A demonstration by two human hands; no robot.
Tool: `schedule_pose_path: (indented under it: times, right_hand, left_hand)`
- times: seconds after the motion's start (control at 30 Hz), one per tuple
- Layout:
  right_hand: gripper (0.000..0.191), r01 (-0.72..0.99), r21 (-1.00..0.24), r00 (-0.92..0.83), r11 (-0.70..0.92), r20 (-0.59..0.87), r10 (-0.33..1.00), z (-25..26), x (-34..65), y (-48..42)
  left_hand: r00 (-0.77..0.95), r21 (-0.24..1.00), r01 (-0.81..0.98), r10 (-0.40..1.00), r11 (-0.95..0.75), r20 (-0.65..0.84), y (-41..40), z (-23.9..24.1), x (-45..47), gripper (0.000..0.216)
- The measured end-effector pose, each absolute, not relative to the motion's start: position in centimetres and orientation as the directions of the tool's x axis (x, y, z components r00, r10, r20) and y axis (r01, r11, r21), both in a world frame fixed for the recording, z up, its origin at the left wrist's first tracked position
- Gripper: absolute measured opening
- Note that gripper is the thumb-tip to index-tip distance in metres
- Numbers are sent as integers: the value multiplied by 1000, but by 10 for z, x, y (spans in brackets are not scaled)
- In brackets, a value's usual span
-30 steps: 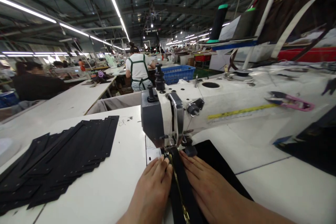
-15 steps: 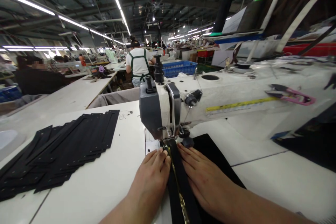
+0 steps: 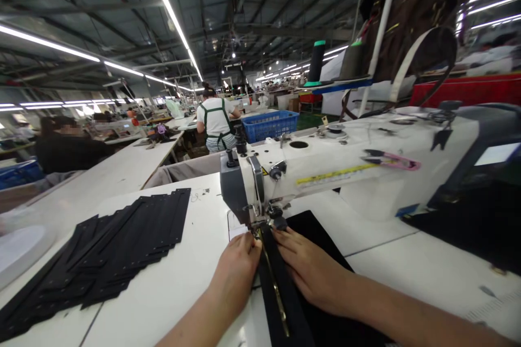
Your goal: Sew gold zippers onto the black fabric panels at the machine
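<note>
A black strip with a gold-toothed zipper (image 3: 273,284) runs up under the presser foot of a white sewing machine (image 3: 345,165). My left hand (image 3: 238,263) is closed at the zipper's left edge, close to the needle area, its fingertips curled and partly hidden. Flat on the black fabric just right of the zipper lies my right hand (image 3: 315,271), fingers stretched toward the presser foot. A larger black panel (image 3: 311,227) shows beneath and beyond the right hand.
Overlapping black pieces with small holes (image 3: 134,244) lie left on the white table. Pink-handled thread snips (image 3: 393,160) rest on the machine arm above a yellow measuring tape (image 3: 334,173). Beyond are a blue crate (image 3: 271,124), a person in a green-strapped apron (image 3: 215,119) and thread cones (image 3: 316,64).
The view has tilted up and shifted right. My left fingers are more curled. The zipper's lower end now shows inside the frame. My right hand stays flat on the fabric.
</note>
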State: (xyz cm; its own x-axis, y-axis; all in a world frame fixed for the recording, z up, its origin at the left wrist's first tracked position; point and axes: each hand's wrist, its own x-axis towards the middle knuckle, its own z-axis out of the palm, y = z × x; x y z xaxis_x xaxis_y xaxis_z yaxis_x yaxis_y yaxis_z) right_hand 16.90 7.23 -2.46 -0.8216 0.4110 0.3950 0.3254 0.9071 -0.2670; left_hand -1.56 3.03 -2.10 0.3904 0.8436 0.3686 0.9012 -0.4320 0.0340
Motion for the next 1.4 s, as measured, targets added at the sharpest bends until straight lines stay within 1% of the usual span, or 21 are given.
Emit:
schedule_pose_path:
  times: [0.07,0.1,0.17,0.2,0.27,0.37,0.47,0.57,0.67,0.87,1.07,1.23,1.4]
  right_hand:
    - [39,271,-226,-807,936,477,349,-24,177,57]
    - [33,236,-177,-795,956,530,294,-25,181,47]
    - [21,182,-41,-758,982,630,167,-33,185,27]
    - [20,186,26,-737,982,665,122,-38,185,18]
    - [25,255,103,-682,961,724,103,-47,181,5]
    - [28,336,137,-608,932,787,103,-52,172,-5]
    - [28,301,168,-629,939,775,63,-47,169,-7]
    - [30,240,159,-682,958,730,49,-40,174,-7]
    - [30,215,130,-721,968,690,67,-38,180,-8]
    - [29,224,73,-692,972,714,105,-41,180,-7]
    - [29,248,47,-635,968,762,126,-49,175,1]
    - [29,238,-5,-665,971,728,167,-51,173,10]
    - [28,224,11,-717,974,679,158,-46,171,22]
  left_hand:
    - [384,44,905,855,-424,348,30,-22,-18,19]
    - [384,44,905,858,-422,341,29,-23,-20,22]
    - [398,34,901,853,-433,337,25,-24,-23,31]
    - [408,31,896,847,-444,340,21,-24,-24,36]
    - [423,40,884,832,-466,360,11,-23,-24,39]
    - [426,58,870,805,-490,414,-5,-22,-20,33]
    - [444,35,854,763,-519,469,-18,-24,-15,30]
    - [470,7,838,727,-546,500,-23,-27,-12,30]
    - [481,-15,836,719,-549,502,-24,-28,-10,28]
    - [475,-29,850,742,-526,472,-22,-26,-4,24]
    - [488,-48,845,734,-532,472,-15,-27,-6,22]
    - [499,-61,836,709,-546,498,-5,-28,-11,20]
    - [513,-68,829,706,-555,489,7,-28,-17,20]
